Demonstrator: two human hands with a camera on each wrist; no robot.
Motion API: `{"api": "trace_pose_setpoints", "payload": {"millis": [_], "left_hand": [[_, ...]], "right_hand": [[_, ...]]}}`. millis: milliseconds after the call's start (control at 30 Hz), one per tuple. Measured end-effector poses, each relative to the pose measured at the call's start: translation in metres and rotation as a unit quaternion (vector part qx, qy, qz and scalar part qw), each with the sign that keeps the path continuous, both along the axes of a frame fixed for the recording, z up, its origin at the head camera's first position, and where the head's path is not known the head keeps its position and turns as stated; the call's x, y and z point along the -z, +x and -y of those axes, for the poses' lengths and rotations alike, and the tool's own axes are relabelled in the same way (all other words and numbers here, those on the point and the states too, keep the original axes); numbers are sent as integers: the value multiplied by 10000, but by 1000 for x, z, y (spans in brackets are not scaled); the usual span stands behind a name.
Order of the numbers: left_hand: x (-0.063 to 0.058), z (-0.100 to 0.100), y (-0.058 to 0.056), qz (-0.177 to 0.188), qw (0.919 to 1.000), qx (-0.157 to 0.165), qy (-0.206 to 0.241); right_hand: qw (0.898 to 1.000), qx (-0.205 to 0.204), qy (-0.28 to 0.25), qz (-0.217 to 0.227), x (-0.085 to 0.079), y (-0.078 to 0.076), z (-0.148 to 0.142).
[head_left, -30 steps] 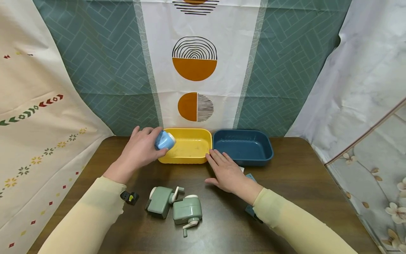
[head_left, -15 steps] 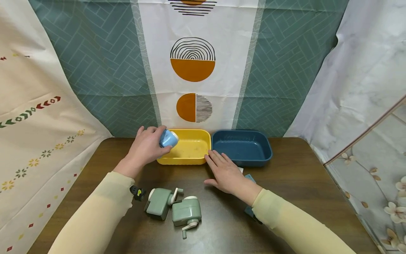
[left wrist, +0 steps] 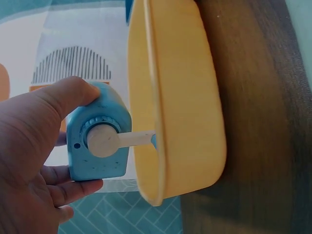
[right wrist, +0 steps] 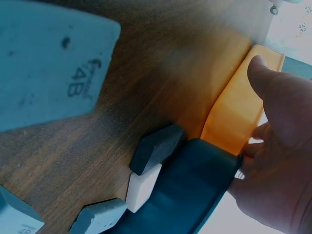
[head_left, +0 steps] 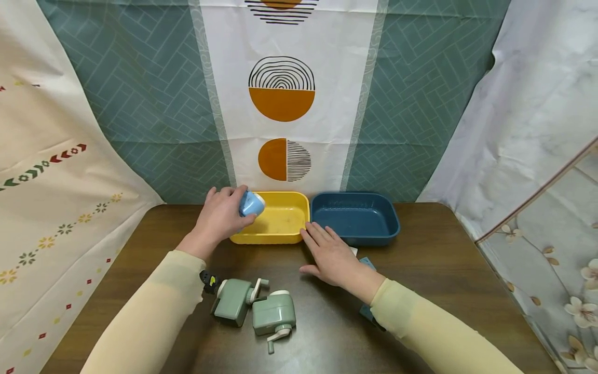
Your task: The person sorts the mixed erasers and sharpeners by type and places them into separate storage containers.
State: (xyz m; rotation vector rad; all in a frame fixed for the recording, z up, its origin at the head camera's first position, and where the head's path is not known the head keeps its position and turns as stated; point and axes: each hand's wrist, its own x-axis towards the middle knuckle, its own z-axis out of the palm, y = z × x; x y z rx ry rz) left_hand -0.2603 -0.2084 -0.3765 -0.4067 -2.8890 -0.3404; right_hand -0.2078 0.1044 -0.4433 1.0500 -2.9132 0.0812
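My left hand (head_left: 219, 214) grips a light blue crank pencil sharpener (head_left: 252, 203) over the left end of the yellow bin (head_left: 267, 239). In the left wrist view, the thumb lies on top of the sharpener's body and fingers curl beneath; its white crank (left wrist: 103, 140) points toward the bin's rim. With fingers straight, my right hand (head_left: 334, 259) rests at the front right corner of the yellow bin, close to where it meets the dark blue bin (head_left: 374, 240). Two green crank sharpeners, one on the left (head_left: 233, 301) and one on the right (head_left: 274, 314), stand nearer me.
Several erasers lie in front of the dark blue bin, partly hidden by my right arm in the head view: a black one (right wrist: 156, 148), a white one (right wrist: 143, 187), and blue ones, including a large-looking eraser marked 4B (right wrist: 48, 68). Fabric hangs behind the table.
My left hand has moved a little to the right, carrying the blue pencil sharpener further over the yellow bin. My right hand stays at the bin's corner.
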Motion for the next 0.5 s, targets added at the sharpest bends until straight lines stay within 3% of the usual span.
{"api": "trace_pose_setpoints", "payload": {"millis": [500], "left_hand": [[23, 2, -12, 453, 9989, -117, -55]], "right_hand": [[10000, 18, 61, -16, 2, -1, -1]]}}
